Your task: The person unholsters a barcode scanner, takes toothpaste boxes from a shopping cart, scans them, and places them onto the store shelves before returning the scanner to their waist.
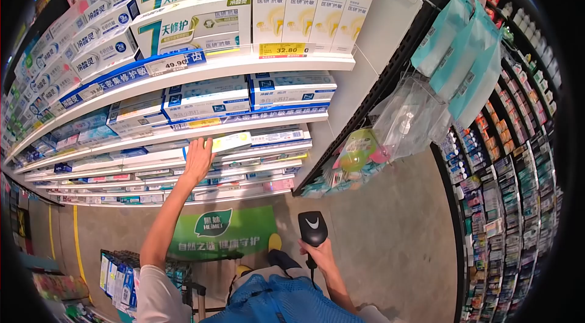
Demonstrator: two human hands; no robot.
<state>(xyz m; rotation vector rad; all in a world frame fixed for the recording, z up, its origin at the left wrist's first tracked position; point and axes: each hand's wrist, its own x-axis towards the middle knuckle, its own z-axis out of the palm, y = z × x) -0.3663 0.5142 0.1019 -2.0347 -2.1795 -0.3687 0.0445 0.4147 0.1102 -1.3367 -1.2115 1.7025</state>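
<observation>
My left hand [198, 158] reaches into a lower shelf, palm down. Its fingers are closed over a white and yellow-green toothpaste box [231, 141], which lies at a slant to the shelf edge. The fingertips are partly hidden against the box. Down by my body, my right hand [319, 255] is wrapped around the handle of a black barcode scanner [313, 229], its head pointing toward the shelf.
Shelves of boxed toothpaste, with a price tag [283, 50], fill the front and left. Hanging teal bags [456, 49] and clear pouches [408, 116] stick out at right. A green floor sign [222, 231] and a basket of boxes [122, 283] are low and left.
</observation>
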